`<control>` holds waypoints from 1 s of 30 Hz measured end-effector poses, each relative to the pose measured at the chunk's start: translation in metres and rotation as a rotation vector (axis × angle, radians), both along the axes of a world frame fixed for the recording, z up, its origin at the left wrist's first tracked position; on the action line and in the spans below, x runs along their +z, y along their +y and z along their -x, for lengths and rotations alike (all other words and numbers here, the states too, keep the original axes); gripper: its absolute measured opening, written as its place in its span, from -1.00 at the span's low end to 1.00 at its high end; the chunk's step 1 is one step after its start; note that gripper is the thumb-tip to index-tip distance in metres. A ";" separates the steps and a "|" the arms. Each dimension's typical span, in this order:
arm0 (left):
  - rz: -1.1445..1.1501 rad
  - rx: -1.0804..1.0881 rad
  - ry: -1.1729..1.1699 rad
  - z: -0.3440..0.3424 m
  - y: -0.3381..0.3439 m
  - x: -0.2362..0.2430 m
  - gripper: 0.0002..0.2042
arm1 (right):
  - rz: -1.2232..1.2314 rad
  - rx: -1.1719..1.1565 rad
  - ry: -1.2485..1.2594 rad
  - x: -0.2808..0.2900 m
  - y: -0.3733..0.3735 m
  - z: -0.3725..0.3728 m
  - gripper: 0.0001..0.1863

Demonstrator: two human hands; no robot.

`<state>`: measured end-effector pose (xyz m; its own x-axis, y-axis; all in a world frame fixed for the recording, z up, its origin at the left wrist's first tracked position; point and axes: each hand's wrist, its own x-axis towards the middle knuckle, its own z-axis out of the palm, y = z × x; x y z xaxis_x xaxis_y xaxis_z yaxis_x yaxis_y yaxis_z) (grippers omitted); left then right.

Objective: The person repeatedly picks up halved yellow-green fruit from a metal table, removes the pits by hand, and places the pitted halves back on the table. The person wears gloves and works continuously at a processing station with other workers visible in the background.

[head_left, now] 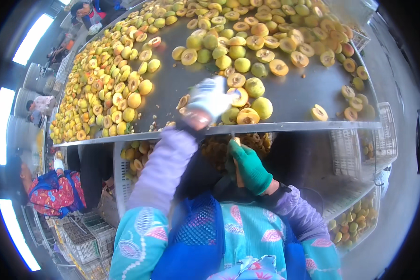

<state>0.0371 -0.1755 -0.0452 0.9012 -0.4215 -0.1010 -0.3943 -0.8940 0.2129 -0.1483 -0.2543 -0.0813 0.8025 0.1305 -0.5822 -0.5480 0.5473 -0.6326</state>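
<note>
My left hand (211,98), in a white glove, reaches over the front of the metal table, its fingers smeared by motion. Its fingertips are at a cut peach half (238,97), and I cannot tell whether they grip it. Around that half lie more yellow peaches, among them a round one (262,108) and a half with its cut side showing (248,116). Below the table's edge, my right hand (250,169), in a green glove, is closed round a wooden-handled tool (239,176). A thin metal end shows above the fist; its exact shape is too small to make out.
A raised metal rim (294,126) runs along the table's front. Peach halves (102,88) are heaped at the left and back. Below stand a crate of peaches (134,156) and a shelf (345,196). A co-worker in a red patterned garment (56,193) is at the left.
</note>
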 end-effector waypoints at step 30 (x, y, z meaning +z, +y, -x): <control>0.805 -0.272 -0.313 0.067 0.056 -0.020 -0.48 | 0.890 -0.075 -0.611 0.013 0.015 -0.027 -0.64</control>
